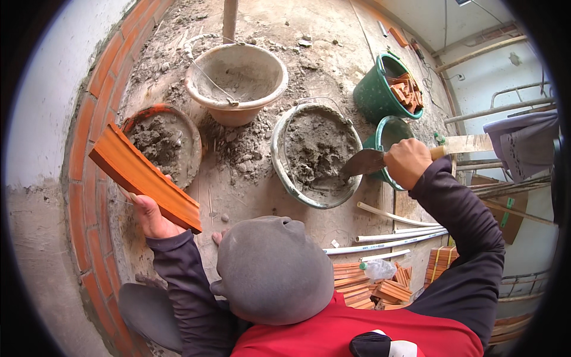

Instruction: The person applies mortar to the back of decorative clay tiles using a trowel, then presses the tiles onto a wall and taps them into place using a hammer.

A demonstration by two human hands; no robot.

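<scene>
My left hand [153, 217] is closed round the near end of a long orange clay brick [146, 175], tilted up over the edge of a round mortar tub [195, 149]. In my right hand [408, 162] is a trowel [364, 163], gripped by its handle. The trowel's dark blade reaches over the rim of a pale bucket [279, 163], its tip at the wet grey mortar [315, 146] inside. A pale flat piece [468, 144] shows beyond the handle; I cannot tell whether it is joined to it.
Brick courses [80, 140] run along the left wall. A large pale bucket [238, 113] stands at the far side. To the right are a green bucket [369, 92] of brick pieces and a smaller green bucket [389, 134]. White pipes [392, 238] and stacked bricks [351, 282] lie nearby.
</scene>
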